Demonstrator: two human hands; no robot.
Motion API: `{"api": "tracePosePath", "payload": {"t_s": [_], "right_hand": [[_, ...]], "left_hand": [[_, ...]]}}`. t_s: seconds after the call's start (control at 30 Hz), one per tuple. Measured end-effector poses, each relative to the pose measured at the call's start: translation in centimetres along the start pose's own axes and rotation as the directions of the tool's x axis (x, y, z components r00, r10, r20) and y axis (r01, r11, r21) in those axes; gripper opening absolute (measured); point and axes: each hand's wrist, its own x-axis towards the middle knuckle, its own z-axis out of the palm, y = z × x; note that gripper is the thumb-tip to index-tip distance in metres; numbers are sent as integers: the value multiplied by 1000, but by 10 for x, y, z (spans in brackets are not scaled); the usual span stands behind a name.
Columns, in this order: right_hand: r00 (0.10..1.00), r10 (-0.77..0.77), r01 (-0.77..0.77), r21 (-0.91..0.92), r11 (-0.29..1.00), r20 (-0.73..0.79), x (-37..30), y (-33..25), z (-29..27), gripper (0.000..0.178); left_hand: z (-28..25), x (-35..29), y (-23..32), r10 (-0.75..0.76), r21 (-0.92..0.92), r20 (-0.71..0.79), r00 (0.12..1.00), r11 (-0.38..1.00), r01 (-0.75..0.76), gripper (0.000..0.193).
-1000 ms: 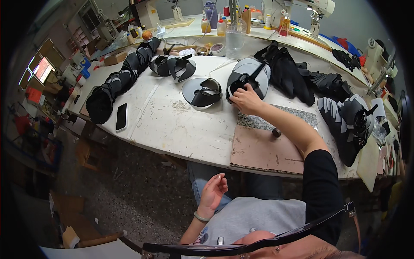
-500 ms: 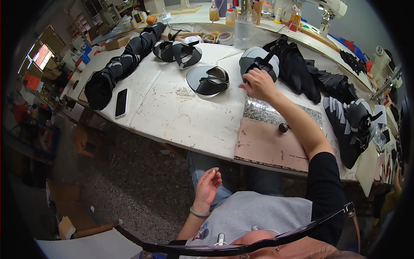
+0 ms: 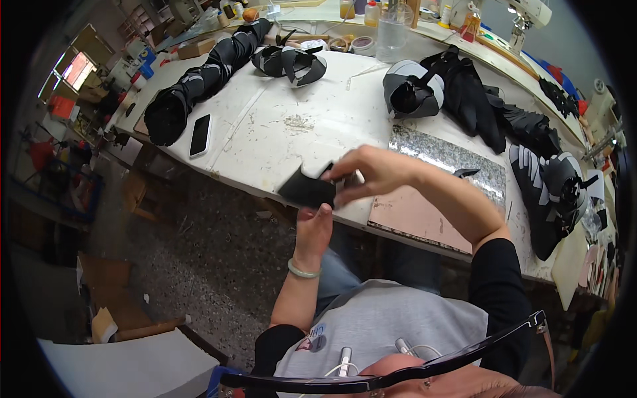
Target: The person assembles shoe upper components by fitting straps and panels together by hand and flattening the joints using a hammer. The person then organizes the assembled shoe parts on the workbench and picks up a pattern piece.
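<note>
A shoe upper (image 3: 304, 190), with its black side showing and somewhat blurred, is held over the table's front edge between my two hands. My left hand (image 3: 313, 233) grips its lower edge, thumb on the near side and the other fingers mostly hidden. My right hand (image 3: 377, 174) is closed on its right end, fingers curled over the edge; a pale grey bit shows between fingers and thumb. Beyond my right forearm lies a granite slab (image 3: 431, 147) with a pinkish board (image 3: 415, 215) in front of it. A small black object (image 3: 466, 172) shows on the slab, partly hidden by the forearm.
Another grey-and-black upper (image 3: 413, 91) stands behind the slab, beside piled black uppers (image 3: 468, 99). More uppers (image 3: 304, 65) sit at the back, and a long nested row (image 3: 209, 76) runs along the left. A phone (image 3: 200, 136) lies near the front edge. Further uppers (image 3: 547, 192) stand at right.
The upper from mid-table is now in my hands at the front edge. My right hand has come back from the upper behind the slab; my left hand has risen to meet it.
</note>
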Motion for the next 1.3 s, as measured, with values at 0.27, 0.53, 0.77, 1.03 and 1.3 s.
{"api": "tracePosePath", "payload": {"t_s": [0.27,0.53,0.77,1.03,1.3], "right_hand": [[839,487,-372,397,839,-242,-51,-4,61,17],[907,420,-272,814,514,38,-63,-36,54,33],[874,485,-302,732,611,-44,-60,-38,57,22],[822,555,-345,886,310,126,-63,-37,60,24],[861,506,-295,766,571,-45,-57,-47,72,19]], "left_hand": [[48,-28,20,130,712,-405,905,666,223,14],[51,-36,54,16,648,-48,999,762,19,25],[57,-46,53,163,665,-139,977,746,-30,21],[67,-54,56,123,691,-165,979,723,26,19],[56,-60,57,161,710,-133,978,704,-19,18]]}}
